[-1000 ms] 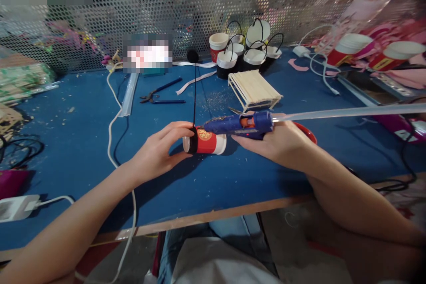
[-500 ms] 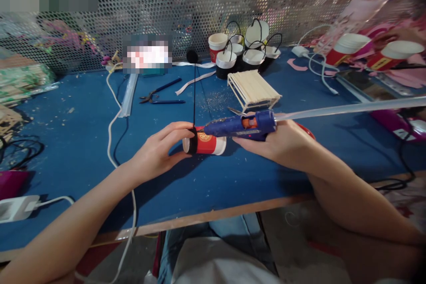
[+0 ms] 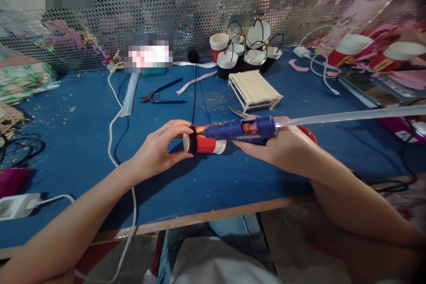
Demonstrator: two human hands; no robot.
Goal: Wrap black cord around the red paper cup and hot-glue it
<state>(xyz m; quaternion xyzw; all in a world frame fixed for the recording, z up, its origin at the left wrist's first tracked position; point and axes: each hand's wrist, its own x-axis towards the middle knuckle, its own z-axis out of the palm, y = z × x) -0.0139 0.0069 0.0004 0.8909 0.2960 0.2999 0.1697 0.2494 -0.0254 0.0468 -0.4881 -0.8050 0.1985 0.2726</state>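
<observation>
My left hand (image 3: 156,151) clasps the base end of a red paper cup (image 3: 204,144) lying on its side on the blue table (image 3: 83,142), while my right hand (image 3: 279,144) grips a blue glue gun (image 3: 239,128) whose nozzle touches the cup's upper side. A black wire (image 3: 194,93) rises from the cup's base. Beyond the cup, well apart, a cluster of black-handled cups (image 3: 246,51) stands upright; I cannot tell what they contain.

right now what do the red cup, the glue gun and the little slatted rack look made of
Red cup: likely paper, matte, with a printed red wrap and white rim, black band at the base.
Glue gun: seemingly moulded plastic, glossy blue with an orange trigger; a translucent stick trails from its back.
Slatted rack: pale flat sticks, probably bare wood.
</observation>
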